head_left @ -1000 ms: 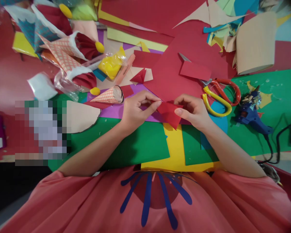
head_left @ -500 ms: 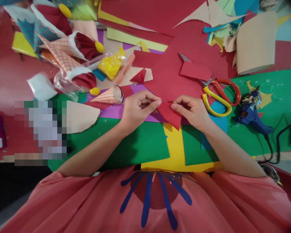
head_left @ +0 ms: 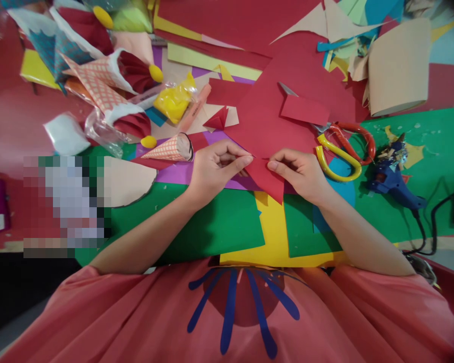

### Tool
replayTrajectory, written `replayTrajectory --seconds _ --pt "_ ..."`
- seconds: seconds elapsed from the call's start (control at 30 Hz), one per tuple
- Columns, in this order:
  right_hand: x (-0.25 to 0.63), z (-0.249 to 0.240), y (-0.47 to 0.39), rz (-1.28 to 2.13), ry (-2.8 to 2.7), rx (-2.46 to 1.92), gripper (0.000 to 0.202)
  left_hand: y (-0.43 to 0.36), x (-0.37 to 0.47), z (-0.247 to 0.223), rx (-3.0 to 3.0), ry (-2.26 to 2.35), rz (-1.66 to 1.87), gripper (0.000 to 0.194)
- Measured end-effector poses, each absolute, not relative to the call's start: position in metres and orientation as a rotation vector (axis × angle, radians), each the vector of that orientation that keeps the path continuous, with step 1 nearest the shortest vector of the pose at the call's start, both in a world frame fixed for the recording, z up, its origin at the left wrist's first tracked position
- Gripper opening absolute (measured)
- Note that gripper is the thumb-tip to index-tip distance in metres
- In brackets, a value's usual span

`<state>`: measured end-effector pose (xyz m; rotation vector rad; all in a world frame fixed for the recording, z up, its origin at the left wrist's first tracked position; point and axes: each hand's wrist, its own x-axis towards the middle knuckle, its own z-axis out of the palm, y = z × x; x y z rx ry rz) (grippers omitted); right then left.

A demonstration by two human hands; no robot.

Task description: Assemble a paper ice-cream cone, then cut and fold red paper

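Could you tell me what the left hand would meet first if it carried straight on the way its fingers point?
Probably the right hand: the left hand points right across the folded red paper both pinch, though depth is unclear.

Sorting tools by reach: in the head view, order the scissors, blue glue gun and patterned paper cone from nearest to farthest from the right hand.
From the right hand:
1. Scissors, just right of it.
2. Blue glue gun, farther right.
3. Patterned paper cone, beyond the left hand.
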<state>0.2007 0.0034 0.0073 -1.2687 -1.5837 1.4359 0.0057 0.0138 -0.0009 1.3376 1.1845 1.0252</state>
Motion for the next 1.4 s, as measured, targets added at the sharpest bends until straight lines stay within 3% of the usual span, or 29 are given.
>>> replayTrajectory --seconds 0.6,0.87,1.4 --pt "0.2015 0.0054 0.0040 1.368 -1.575 -1.233 0.022 0.0190 0.0042 0.0055 1.141 1.139 0.842 0.027" --pt "0.2023 0.0037 0.0037 1.368 -1.593 -1.218 0.023 0.0211 0.0014 0.0028 1.314 1.136 0.906 0.015" --pt "0.2037 0.0058 0.0049 1.365 -1.629 -1.235 0.024 0.0204 -0.0002 0.0003 1.486 1.191 0.977 0.011"
